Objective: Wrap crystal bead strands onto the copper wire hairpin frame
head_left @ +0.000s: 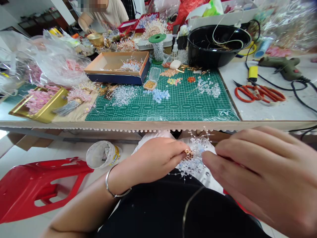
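Note:
Above my lap, my left hand (153, 160) pinches the coiled gold base of a beaded spray ornament (195, 165). Clear and pale blue beads on fine wires fan out from that base to the right. Close beside the spray is my right hand (267, 168), large and slightly blurred, its fingers curled together. What those fingers hold, if anything, I cannot make out. A thin gold wire (185, 215) curves down over the black clothing below the ornament.
On the table, a green cutting mat (158, 112) bears beads and flowers. Nearby are a shallow box (116, 77), a gold tin (47, 110), a black basin (210, 56), red-handled pliers (269, 94) and a glue gun (282, 66). Below stand a red stool (29, 185) and a white bucket (99, 157). A person (109, 16) sits opposite.

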`<state>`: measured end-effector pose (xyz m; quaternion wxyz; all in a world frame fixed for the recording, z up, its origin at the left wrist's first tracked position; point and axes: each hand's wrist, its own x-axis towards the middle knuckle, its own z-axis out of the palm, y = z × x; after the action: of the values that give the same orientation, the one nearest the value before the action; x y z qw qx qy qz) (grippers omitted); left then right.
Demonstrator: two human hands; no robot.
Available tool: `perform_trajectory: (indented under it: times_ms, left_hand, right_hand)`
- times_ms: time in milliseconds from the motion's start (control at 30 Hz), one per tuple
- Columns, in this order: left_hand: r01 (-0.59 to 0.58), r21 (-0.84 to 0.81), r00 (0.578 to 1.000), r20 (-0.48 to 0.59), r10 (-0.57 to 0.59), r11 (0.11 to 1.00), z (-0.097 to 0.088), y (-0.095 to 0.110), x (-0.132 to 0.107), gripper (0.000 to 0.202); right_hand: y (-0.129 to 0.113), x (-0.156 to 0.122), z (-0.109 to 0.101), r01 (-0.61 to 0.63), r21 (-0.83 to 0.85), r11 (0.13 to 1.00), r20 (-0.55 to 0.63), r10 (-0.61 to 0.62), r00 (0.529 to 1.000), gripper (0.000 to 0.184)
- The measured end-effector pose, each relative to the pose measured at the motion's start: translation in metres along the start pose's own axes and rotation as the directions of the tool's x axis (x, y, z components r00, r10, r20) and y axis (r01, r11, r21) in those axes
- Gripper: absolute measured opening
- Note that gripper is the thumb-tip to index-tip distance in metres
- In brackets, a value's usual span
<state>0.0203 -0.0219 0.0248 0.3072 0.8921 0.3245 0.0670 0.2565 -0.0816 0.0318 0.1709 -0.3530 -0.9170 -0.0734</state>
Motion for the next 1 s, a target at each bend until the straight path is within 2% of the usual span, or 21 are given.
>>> perform_trajectory:
  times_ms: [33,133,267,400,533,700,833,1000]
  left_hand:
    - [0.037,-0.012,0.999,0.024,-0.037,0.999,0.000,0.002,0.001,0.024]
    - [0.092,-0.076,0.995,0.035,-0.090,0.993,-0.001,0.005,0.002,0.025]
    - [0.090,-0.106,0.996,-0.013,-0.092,0.990,0.001,0.002,0.000,0.032]
    - [0.044,-0.111,0.998,-0.044,-0.049,0.993,0.003,-0.001,-0.003,0.029]
    - [0.033,-0.074,0.997,-0.073,-0.038,0.997,0.004,-0.002,-0.003,0.028]
    - [0.053,0.008,0.989,-0.140,-0.051,0.999,0.007,-0.006,-0.003,0.034]
    - [0.060,-0.021,0.973,-0.221,-0.063,0.998,0.006,-0.012,-0.005,0.035]
    - [0.028,-0.046,0.959,-0.280,-0.040,0.999,0.005,-0.013,-0.007,0.035]
  right_hand:
    - [0.004,0.019,-0.004,0.045,0.003,0.999,-0.011,-0.045,0.999,0.019]
    - [0.006,0.046,-0.006,-0.011,0.023,1.000,-0.041,0.011,0.999,0.017]
    - [-0.002,0.042,0.006,-0.098,0.090,0.991,-0.022,0.101,0.995,0.016]
    - [-0.006,0.037,0.015,-0.179,0.156,0.971,-0.018,0.183,0.983,0.012]
    - [-0.008,0.037,0.018,-0.209,0.182,0.961,-0.018,0.216,0.976,0.011]
    - [-0.011,0.038,0.009,-0.269,0.293,0.917,0.004,0.280,0.960,0.010]
    - [-0.016,0.037,-0.001,-0.218,0.415,0.884,-0.008,0.243,0.970,0.009]
    - [-0.023,0.036,-0.001,-0.239,0.363,0.901,-0.117,0.299,0.947,0.015]
